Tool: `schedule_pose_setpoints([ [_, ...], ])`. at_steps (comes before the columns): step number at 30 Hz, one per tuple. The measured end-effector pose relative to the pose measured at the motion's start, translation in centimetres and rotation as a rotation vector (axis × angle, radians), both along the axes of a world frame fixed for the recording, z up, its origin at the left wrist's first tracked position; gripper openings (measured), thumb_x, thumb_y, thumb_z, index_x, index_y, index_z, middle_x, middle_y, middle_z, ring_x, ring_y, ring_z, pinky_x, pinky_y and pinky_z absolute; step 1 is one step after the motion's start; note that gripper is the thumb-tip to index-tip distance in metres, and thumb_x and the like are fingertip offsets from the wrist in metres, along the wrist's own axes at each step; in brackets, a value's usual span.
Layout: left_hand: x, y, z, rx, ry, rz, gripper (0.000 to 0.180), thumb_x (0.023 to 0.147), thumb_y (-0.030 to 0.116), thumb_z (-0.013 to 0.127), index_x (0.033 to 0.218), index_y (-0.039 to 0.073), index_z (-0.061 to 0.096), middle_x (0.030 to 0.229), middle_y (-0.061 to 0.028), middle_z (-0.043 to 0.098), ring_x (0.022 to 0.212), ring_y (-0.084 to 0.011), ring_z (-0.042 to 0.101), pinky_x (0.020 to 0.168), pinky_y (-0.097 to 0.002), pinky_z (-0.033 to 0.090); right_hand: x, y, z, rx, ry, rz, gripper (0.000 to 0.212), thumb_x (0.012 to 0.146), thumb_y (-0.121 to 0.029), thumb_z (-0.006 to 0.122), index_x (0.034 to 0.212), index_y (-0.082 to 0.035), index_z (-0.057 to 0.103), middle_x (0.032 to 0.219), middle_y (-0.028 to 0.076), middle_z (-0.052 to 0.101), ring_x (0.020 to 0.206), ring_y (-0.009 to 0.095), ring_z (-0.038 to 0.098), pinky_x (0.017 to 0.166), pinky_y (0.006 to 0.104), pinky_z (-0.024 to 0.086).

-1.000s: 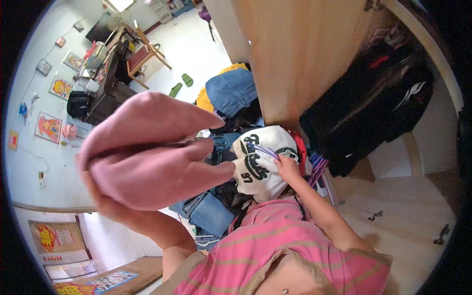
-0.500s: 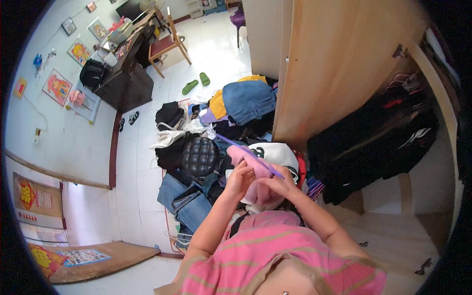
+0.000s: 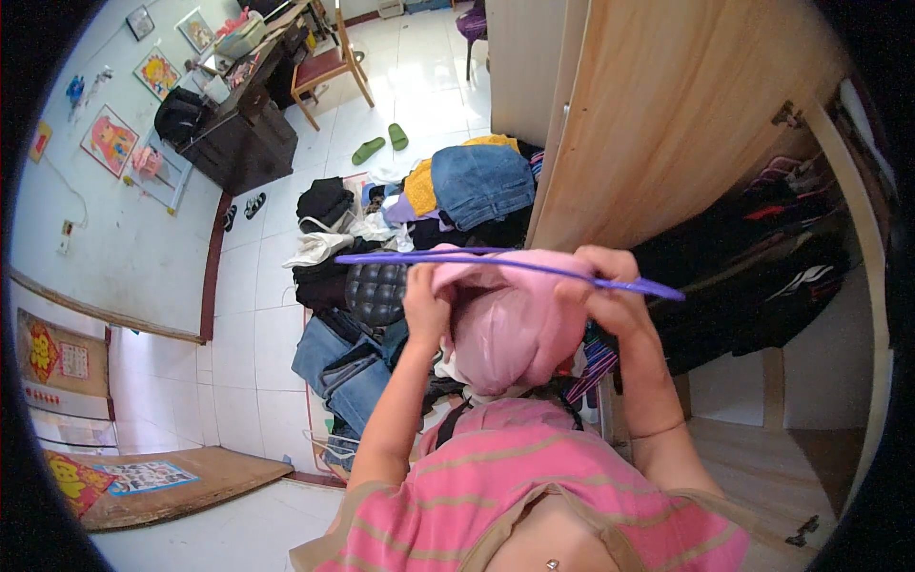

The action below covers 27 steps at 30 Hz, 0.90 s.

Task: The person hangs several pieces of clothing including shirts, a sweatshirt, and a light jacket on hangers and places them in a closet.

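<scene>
The left hand [image 3: 426,307] has its fingers clenched on a pink garment [image 3: 519,334]; the right hand [image 3: 613,291] grasps it and a purple hanger [image 3: 391,258] together.

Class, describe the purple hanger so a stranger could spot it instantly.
Start at the wooden door, then look down to the left hand and right hand. Between them bunches a pink garment, with the purple hanger across its top. Its thin purple bars stand out against the pink.
</scene>
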State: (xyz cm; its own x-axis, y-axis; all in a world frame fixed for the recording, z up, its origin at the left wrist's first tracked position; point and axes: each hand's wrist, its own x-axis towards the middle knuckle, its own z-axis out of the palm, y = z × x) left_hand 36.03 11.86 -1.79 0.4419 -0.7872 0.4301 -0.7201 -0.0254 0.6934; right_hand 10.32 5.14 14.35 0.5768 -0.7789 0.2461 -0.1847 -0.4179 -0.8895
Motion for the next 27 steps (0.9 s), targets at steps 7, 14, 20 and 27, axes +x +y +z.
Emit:
schedule_pose_setpoints([
  [7,4.3,-1.7,3.4,0.202,0.233,-0.064,0.019,0.074,0.01,0.052,0.088,0.006,0.065,0.083,-0.0149,0.064,0.079,-0.0321,0.063,0.072,-0.0362,0.049,-2.6,-2.6,-5.8,0.014,0.26,-0.255,0.024,0.089,-0.015,0.055,0.106,-0.001,0.065,0.086,0.011,0.067,0.083,0.014,0.061,0.075,0.0285,0.047],
  [14,4.3,-1.7,-1.8,0.587,-0.246,-0.222,0.024,0.069,0.016,0.059,0.089,0.008,0.069,0.087,-0.0175,0.063,0.083,-0.0352,0.061,0.076,-0.0414,0.049,-4.5,1.6,-9.3,0.317,0.203,-0.178,0.034,0.085,-0.019,0.063,0.114,-0.002,0.061,0.098,0.007,0.064,0.09,0.014,0.057,0.082,0.0279,0.045],
  [20,3.7,-2.1,-1.1,0.529,-0.082,-0.043,0.022,0.071,0.02,0.06,0.084,0.005,0.069,0.081,-0.0197,0.064,0.079,-0.0367,0.062,0.072,-0.0422,0.049,-4.6,5.3,-13.1,0.378,0.242,-0.034,0.033,0.09,-0.031,0.055,0.11,-0.006,0.064,0.102,0.013,0.066,0.096,0.024,0.062,0.086,0.0329,0.045],
  [27,0.3,-2.4,1.9,0.171,-0.074,-0.116,0.022,0.069,0.008,0.063,0.091,0.008,0.066,0.084,-0.0147,0.062,0.079,-0.0327,0.061,0.07,-0.0373,0.049,0.6,7.1,-16.0,0.354,0.393,-0.275,0.036,0.091,-0.037,0.047,0.101,-0.009,0.066,0.091,0.013,0.067,0.086,0.033,0.062,0.077,0.0379,0.047],
])
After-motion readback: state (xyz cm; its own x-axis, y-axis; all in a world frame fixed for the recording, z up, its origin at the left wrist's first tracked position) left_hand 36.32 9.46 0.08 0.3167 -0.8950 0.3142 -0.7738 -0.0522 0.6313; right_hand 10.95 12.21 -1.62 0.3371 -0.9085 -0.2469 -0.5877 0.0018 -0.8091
